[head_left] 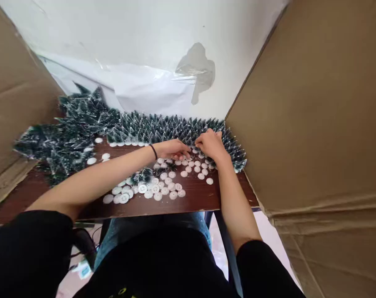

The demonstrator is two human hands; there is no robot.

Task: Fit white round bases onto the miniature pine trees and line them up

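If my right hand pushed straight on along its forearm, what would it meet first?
Most likely the small frosted trees just beyond the right hand's knuckles; depth is unclear, so it may already touch them.

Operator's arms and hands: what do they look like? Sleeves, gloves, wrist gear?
Left hand and right hand are both bare: no gloves. Left sleeve and right sleeve are plain black and short, leaving the forearms uncovered. A thin dark band circles the left wrist; none shows on the right.

Miniature trees [163,129] (right hand [210,145] alongside)
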